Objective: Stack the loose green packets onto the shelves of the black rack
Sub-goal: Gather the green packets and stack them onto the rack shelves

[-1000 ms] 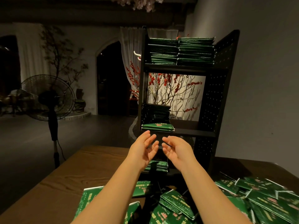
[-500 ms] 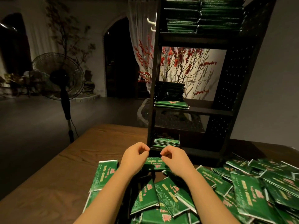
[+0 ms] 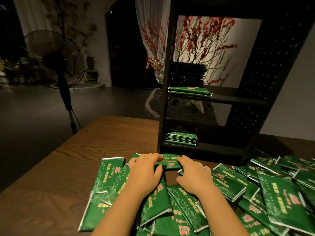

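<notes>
Both hands taking one glossy green foil packet [image 3: 170, 163] from the loose pile.
Left hand [image 3: 144, 171] and right hand [image 3: 191, 174] grasp its ends; lift it level toward the black metal rack [image 3: 252, 99].

- A brown wood-grain table [image 3: 56, 181] carries a loose heap of flat green foil packets [image 3: 187, 206] and a black perforated-metal rack [image 3: 279, 68].
- The rack's middle shelf [image 3: 238, 99] holds a green packet stack [image 3: 190, 91]; its bottom shelf [image 3: 219, 147] holds another stack [image 3: 180, 138].

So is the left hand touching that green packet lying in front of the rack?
Touching. The head view shows the left hand with fingers curled over the green packet.
</notes>
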Demonstrator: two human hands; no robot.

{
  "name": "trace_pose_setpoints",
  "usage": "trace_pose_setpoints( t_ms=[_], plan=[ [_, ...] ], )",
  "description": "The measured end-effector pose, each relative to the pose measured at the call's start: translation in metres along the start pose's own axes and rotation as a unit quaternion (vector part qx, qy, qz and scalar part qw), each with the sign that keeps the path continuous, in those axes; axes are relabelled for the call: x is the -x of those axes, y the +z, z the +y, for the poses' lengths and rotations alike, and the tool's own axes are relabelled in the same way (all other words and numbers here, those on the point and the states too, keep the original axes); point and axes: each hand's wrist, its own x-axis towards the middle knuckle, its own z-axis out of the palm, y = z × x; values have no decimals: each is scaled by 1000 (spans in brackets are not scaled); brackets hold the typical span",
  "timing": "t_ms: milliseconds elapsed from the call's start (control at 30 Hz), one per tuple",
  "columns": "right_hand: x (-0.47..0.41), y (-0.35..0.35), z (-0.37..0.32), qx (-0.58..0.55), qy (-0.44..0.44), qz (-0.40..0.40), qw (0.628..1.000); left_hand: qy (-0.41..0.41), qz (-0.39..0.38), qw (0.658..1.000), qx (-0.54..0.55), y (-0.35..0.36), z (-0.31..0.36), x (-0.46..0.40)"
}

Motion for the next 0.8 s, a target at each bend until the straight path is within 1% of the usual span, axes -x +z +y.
trace_pose_setpoints(
  t_ms=[100, 200, 300, 367, 500, 567, 633, 733, 800],
  plan=[
    [-2, 0, -1, 6, -11, 20, 1000, 15, 2, 1000, 20, 0, -1, 0],
    [-2, 1, -1, 4, -21, 69, 997, 26, 11, 999, 41, -2, -1, 2],
    [0, 0, 4, -42, -30, 107, 993, 45, 31, 996, 65, -3, -2, 3],
    [4, -3, 8, -74, -53, 124, 988, 73, 34, 994, 80, -3, -4, 4],
    [15, -12, 15, -137, -129, 160, 969, 158, -6, 982, 105, -4, -6, 8],
    [19, -15, 14, -169, -166, 189, 953, 162, -16, 982, 92, -3, -4, 10],
    [21, -17, 13, -227, -179, 227, 930, 150, 3, 985, 83, -2, -3, 10],
    [26, -21, 12, -317, -181, 298, 882, 101, 67, 981, 149, -4, -3, 10],
    [29, -24, 12, -402, -183, 338, 831, 53, 108, 968, 219, -4, -4, 8]
  ],
)
